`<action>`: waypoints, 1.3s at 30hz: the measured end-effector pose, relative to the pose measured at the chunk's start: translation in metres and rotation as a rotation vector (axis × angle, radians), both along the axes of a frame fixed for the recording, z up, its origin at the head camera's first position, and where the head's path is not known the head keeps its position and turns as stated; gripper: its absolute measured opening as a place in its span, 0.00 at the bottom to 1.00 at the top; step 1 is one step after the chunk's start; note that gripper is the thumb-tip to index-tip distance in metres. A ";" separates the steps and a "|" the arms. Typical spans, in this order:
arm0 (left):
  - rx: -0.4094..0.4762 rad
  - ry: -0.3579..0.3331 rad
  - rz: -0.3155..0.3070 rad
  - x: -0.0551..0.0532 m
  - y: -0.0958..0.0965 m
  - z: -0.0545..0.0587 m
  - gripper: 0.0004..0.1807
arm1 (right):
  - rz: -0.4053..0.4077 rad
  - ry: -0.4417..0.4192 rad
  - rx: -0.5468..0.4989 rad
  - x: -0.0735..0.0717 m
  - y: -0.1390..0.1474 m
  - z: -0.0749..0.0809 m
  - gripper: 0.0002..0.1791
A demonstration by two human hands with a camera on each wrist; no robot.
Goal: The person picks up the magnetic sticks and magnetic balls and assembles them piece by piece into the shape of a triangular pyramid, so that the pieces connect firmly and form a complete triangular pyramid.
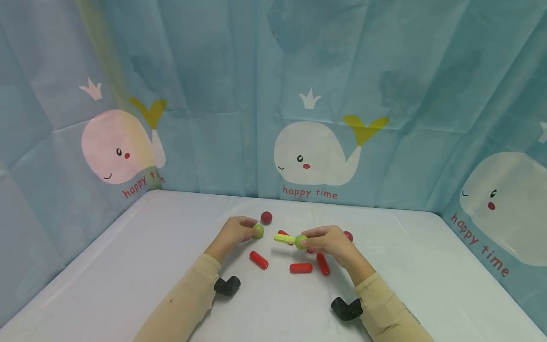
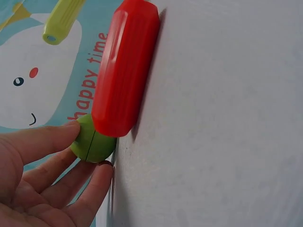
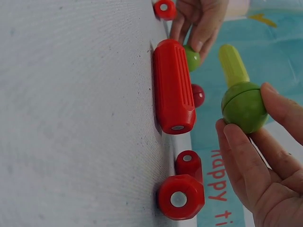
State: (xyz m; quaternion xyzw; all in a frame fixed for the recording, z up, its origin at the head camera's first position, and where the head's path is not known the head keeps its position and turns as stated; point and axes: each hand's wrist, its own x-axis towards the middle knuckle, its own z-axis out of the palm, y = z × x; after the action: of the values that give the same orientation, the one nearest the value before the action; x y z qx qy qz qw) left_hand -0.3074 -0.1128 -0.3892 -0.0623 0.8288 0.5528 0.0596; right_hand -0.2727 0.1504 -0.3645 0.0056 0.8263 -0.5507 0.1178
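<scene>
Over the middle of the white table, my right hand pinches a green ball between thumb and fingers. A yellow-green ribbed rod sticks out from that ball, pointing left and held above the table. To the left, my left hand has its thumb and fingertips around a second green ball, low at the tabletop. A seam line runs across each green ball. In the left wrist view, a nearer red rod partly covers the left ball. The yellow-green rod's free end shows a pale disc.
Several red rods lie between and in front of the hands, including one at left and one in the middle. One dark red ball sits behind; another is beyond my right hand. A whale-print curtain borders the white table.
</scene>
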 end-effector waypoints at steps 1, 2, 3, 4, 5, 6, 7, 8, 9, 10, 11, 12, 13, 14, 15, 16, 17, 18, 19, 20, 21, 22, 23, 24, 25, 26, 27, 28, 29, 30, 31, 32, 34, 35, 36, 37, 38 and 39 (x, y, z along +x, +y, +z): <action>-0.008 0.002 -0.001 0.000 0.000 0.000 0.20 | 0.002 0.000 -0.001 0.000 0.000 0.000 0.19; -0.016 0.003 -0.004 0.001 0.001 0.000 0.19 | 0.003 0.000 -0.002 0.000 0.000 0.000 0.19; -0.023 0.002 -0.007 0.001 0.001 0.000 0.18 | 0.003 -0.001 -0.003 0.000 0.000 0.000 0.19; -0.033 0.003 -0.009 0.001 0.002 0.000 0.18 | 0.003 -0.002 -0.003 0.000 0.000 0.000 0.19; -0.041 0.000 -0.012 0.001 0.003 0.000 0.18 | 0.002 -0.003 -0.001 0.000 0.000 0.000 0.19; -0.051 -0.004 -0.014 0.001 0.004 0.000 0.17 | 0.002 -0.005 0.000 0.000 0.000 0.000 0.19; -0.065 -0.007 -0.019 0.002 0.004 0.001 0.17 | 0.001 -0.006 0.001 0.000 0.000 0.000 0.19; -0.075 -0.012 -0.024 0.002 0.004 0.001 0.17 | 0.000 -0.007 0.002 0.000 0.000 0.000 0.19; -0.085 -0.019 -0.031 0.002 0.005 0.002 0.17 | -0.001 -0.007 0.006 0.000 0.000 0.000 0.19; -0.100 -0.027 -0.040 0.003 0.005 0.002 0.16 | -0.003 -0.007 0.008 0.000 0.000 0.000 0.19; -0.113 -0.035 -0.051 0.003 0.006 0.003 0.16 | -0.004 -0.007 0.009 0.000 -0.001 -0.001 0.19; -0.123 -0.042 -0.061 0.004 0.006 0.003 0.16 | -0.006 -0.007 0.009 0.000 -0.001 -0.001 0.19; -0.135 -0.048 -0.070 0.004 0.006 0.003 0.16 | -0.009 -0.008 0.010 0.000 -0.001 -0.001 0.19; -0.143 -0.054 -0.077 0.005 0.007 0.004 0.16 | -0.011 -0.008 0.013 0.000 -0.001 -0.001 0.19; -0.148 -0.058 -0.086 0.005 0.007 0.004 0.16 | -0.013 -0.011 0.013 0.001 -0.002 -0.001 0.19; -0.157 -0.056 -0.097 0.005 0.007 0.004 0.16 | -0.016 -0.013 0.014 0.001 -0.002 0.000 0.19; -0.162 -0.053 -0.104 0.006 0.007 0.004 0.16 | -0.018 -0.014 0.014 0.001 -0.002 0.000 0.19; -0.168 -0.050 -0.111 0.006 0.007 0.004 0.16 | -0.020 -0.015 0.013 0.001 -0.002 0.000 0.19; -0.173 -0.048 -0.117 0.006 0.008 0.004 0.16 | -0.021 -0.016 0.011 0.001 -0.002 0.000 0.19; -0.177 -0.044 -0.125 0.007 0.008 0.004 0.16 | -0.021 -0.015 0.009 0.001 -0.002 0.000 0.19; -0.181 -0.040 -0.131 0.007 0.008 0.004 0.16 | -0.020 -0.014 0.007 0.001 -0.002 0.000 0.19; -0.187 -0.036 -0.136 0.007 0.008 0.004 0.15 | -0.019 -0.012 0.004 0.001 -0.002 0.000 0.19; -0.184 -0.038 -0.135 0.007 0.008 0.004 0.15 | -0.017 -0.010 0.001 0.001 -0.002 0.000 0.19; -0.180 -0.039 -0.135 0.007 0.008 0.005 0.15 | -0.015 -0.008 -0.002 0.001 -0.002 0.000 0.19; -0.172 -0.040 -0.133 0.007 0.008 0.005 0.15 | -0.013 -0.007 -0.002 0.001 -0.002 0.000 0.19; -0.162 -0.041 -0.132 0.006 0.008 0.005 0.15 | -0.012 -0.005 -0.002 0.000 -0.002 0.000 0.19; -0.149 -0.041 -0.129 0.006 0.008 0.005 0.15 | -0.013 -0.005 -0.001 0.000 -0.002 0.000 0.19; -0.131 -0.041 -0.128 0.006 0.008 0.005 0.15 | -0.016 -0.006 -0.002 0.000 -0.002 0.000 0.19; -0.113 -0.037 -0.129 0.006 0.007 0.005 0.15 | -0.018 -0.006 -0.001 0.000 -0.001 0.000 0.19; -0.095 -0.034 -0.131 0.005 0.007 0.005 0.15 | -0.021 -0.007 0.001 0.000 -0.001 0.000 0.19; -0.080 -0.031 -0.134 0.005 0.007 0.005 0.15 | -0.023 -0.008 0.002 0.000 -0.001 -0.001 0.19; -0.070 -0.028 -0.136 0.005 0.007 0.005 0.14 | -0.025 -0.009 -0.001 -0.001 -0.001 -0.001 0.19; -0.060 -0.027 -0.140 0.005 0.006 0.005 0.15 | -0.026 -0.012 -0.005 -0.001 -0.001 -0.001 0.19; -0.061 -0.027 -0.143 0.004 0.006 0.005 0.15 | -0.026 -0.013 -0.007 -0.002 -0.001 -0.001 0.19; -0.066 -0.031 -0.144 0.004 0.006 0.005 0.15 | -0.026 -0.013 -0.010 -0.002 0.000 -0.001 0.19; -0.070 -0.035 -0.147 0.004 0.006 0.005 0.16 | -0.026 -0.013 -0.012 -0.002 0.000 -0.001 0.19; -0.078 -0.037 -0.151 0.004 0.005 0.005 0.17 | -0.026 -0.014 -0.014 -0.003 0.000 -0.001 0.19; -0.085 -0.040 -0.155 0.004 0.005 0.006 0.17 | -0.027 -0.014 -0.015 -0.003 0.000 -0.001 0.19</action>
State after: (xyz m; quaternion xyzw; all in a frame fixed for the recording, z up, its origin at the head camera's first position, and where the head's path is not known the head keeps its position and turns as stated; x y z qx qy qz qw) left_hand -0.3035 -0.1078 -0.3836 -0.0117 0.8524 0.5097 0.1161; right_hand -0.2757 0.1508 -0.3659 0.0197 0.8211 -0.5585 0.1161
